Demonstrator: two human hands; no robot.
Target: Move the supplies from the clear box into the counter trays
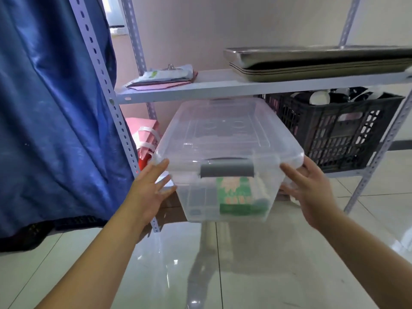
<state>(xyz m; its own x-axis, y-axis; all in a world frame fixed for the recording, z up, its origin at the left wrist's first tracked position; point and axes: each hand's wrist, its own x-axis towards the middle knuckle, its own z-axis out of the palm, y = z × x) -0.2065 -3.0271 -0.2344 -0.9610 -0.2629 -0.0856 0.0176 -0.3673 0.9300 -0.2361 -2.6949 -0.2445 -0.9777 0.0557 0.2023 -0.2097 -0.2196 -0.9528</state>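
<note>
A clear plastic box [225, 139] with a lid and a grey latch handle [227, 170] juts out from the lower shelf of a metal rack. Through its front wall I see a green and white packet [235, 195] and some darker items. My left hand [148, 192] is at the box's left front corner, fingers straight, thumb by the rim. My right hand [308, 188] is at the right front corner with its fingers spread along the box's side.
Stacked steel trays [312, 63] and a pile of papers [162, 78] lie on the upper shelf [211, 88]. A black crate [334, 128] with cups stands right of the box. A blue curtain [51, 108] hangs left. Pink bags [145, 134] sit behind. Glossy tiled floor [245, 264] lies below.
</note>
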